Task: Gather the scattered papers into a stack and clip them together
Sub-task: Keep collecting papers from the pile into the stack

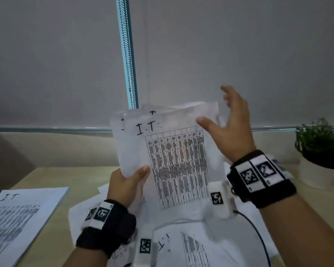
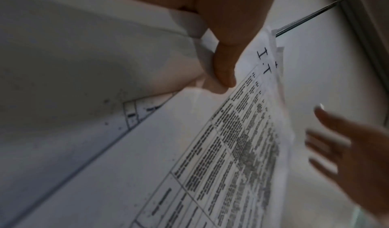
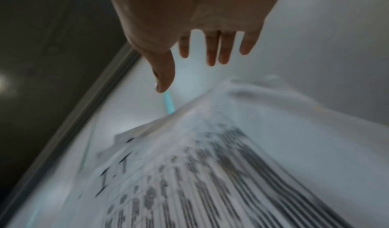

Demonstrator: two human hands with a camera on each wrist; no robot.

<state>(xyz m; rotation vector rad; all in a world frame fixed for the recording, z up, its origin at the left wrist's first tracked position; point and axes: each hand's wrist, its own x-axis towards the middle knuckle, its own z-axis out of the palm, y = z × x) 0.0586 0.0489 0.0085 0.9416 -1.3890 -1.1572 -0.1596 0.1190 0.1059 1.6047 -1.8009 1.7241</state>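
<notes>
A loose bundle of white papers (image 1: 174,157) printed with tables and hand-marked "I.T" stands upright above the desk. My left hand (image 1: 126,183) pinches its lower left edge, thumb in front; in the left wrist view the thumb (image 2: 224,68) presses on the papers (image 2: 210,156). My right hand (image 1: 229,124) is by the bundle's upper right corner with fingers spread and straight, holding nothing; its thumb lies near the top sheet. The right wrist view shows the spread fingers (image 3: 216,48) above the blurred papers (image 3: 210,173). More sheets (image 1: 183,243) lie scattered on the desk beneath. No clip is visible.
A separate stack of printed sheets (image 1: 17,218) lies at the desk's left front. A potted green plant (image 1: 322,149) stands at the right. A dark cable (image 1: 258,236) runs over the papers on the right. A blind with a bead chain (image 1: 126,54) hangs behind the wooden desk (image 1: 46,176).
</notes>
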